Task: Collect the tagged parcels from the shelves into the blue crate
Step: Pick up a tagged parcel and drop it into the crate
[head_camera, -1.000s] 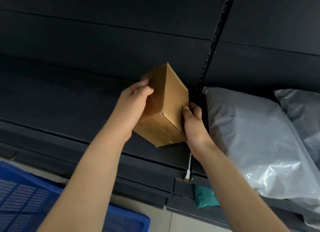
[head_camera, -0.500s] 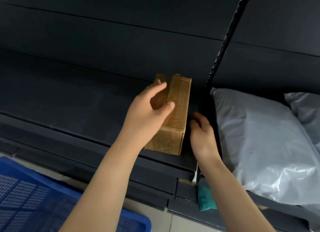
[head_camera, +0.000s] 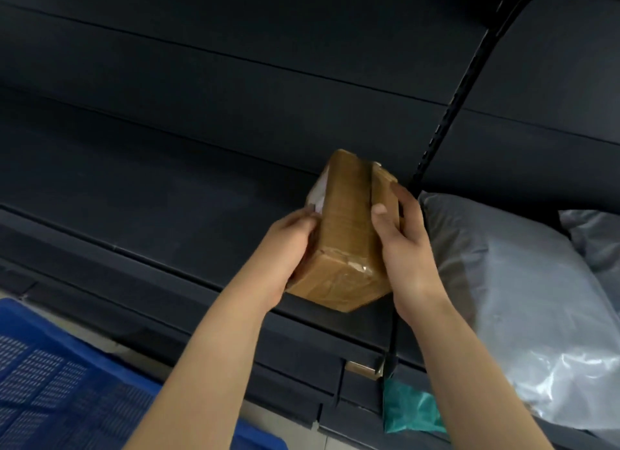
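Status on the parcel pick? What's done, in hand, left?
Done: nothing visible in the blue crate. In hand: cardboard box held between left hand and right hand over the shelf. Left: grey poly mailers, teal packet below; their tags aren't visible.

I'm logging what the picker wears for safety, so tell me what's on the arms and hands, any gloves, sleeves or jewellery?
Nothing is worn: the left hand and right hand have no gloves, the fingers have no rings, both forearms are sleeveless as far as the view reaches, and the wrists show no watch or band.
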`<control>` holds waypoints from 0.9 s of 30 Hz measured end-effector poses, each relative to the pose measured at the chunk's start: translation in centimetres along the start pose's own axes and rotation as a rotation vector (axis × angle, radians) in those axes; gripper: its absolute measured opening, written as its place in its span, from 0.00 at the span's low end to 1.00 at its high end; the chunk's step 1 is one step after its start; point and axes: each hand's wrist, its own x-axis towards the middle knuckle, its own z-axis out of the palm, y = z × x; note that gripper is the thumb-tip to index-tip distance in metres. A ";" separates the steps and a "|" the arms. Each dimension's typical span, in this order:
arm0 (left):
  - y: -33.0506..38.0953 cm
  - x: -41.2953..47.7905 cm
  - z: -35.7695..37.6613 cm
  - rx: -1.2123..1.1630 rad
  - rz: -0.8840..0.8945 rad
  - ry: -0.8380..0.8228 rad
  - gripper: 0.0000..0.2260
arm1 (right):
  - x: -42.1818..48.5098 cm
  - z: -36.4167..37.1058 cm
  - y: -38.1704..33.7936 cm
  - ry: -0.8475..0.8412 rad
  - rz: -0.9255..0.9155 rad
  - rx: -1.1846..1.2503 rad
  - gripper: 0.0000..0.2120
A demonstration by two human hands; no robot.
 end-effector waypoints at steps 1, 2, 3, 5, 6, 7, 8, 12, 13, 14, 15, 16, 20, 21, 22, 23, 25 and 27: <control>0.4 -0.1 -0.5 0.040 0.044 0.009 0.17 | -0.2 -0.2 0.4 -0.011 0.004 0.073 0.18; 0.9 -0.3 -0.9 0.111 0.104 0.011 0.18 | -0.4 -0.2 0.8 -0.020 0.020 0.149 0.17; 1.3 -0.7 -1.2 0.200 0.156 0.000 0.19 | -0.6 0.0 1.4 -0.023 0.045 0.221 0.16; 1.9 -1.5 -1.4 0.367 0.212 -0.007 0.21 | -0.9 0.3 2.8 -0.016 0.097 0.283 0.16; 1.8 -1.8 -1.5 0.404 0.220 0.001 0.24 | -1.2 0.5 3.3 -0.012 0.125 0.256 0.16; 1.4 -1.9 -1.5 0.420 0.218 0.012 0.29 | -1.2 0.6 3.9 -0.014 0.152 0.218 0.17; 0.9 -2.1 -1.5 0.446 0.208 0.032 0.35 | -1.4 0.6 4.3 -0.021 0.187 0.196 0.20; -1.0 -1.6 -1.5 0.355 0.122 0.037 0.35 | -1.8 0.3 5.0 -0.123 0.237 0.244 0.25; -1.4 -1.4 -1.6 0.305 0.111 0.020 0.28 | -1.8 0.2 5.1 -0.148 0.217 0.248 0.25; -1.7 -1.1 -1.8 0.245 0.101 0.006 0.20 | -1.9 0.3 5.1 -0.176 0.207 0.257 0.27; -2.2 -0.8 -1.9 0.172 0.086 0.005 0.15 | -1.8 0.5 5.2 -0.186 0.213 0.272 0.30; -2.4 -0.7 -2.0 0.105 0.070 0.005 0.14 | -1.8 0.7 5.2 -0.186 0.225 0.286 0.32; -3.0 -0.5 -2.1 -0.006 0.098 0.007 0.20 | -2.0 1.1 5.4 -0.176 0.148 0.344 0.32; -3.0 -0.7 -2.0 -0.018 0.150 0.003 0.20 | -2.1 1.1 5.2 -0.156 0.085 0.366 0.32; -3.0 -0.9 -1.9 -0.031 0.206 0.006 0.20 | -2.2 1.2 5.0 -0.132 0.020 0.383 0.31; -3.1 -1.1 -1.9 -0.046 0.261 0.013 0.21 | -2.2 1.1 4.9 -0.121 -0.027 0.398 0.31; -3.1 -1.7 -1.6 -0.074 0.345 0.022 0.23 | -2.1 0.9 4.5 -0.142 -0.088 0.408 0.31; -3.3 -2.5 -1.3 -0.097 0.386 0.037 0.24 | -2.2 0.6 4.2 -0.180 -0.114 0.402 0.30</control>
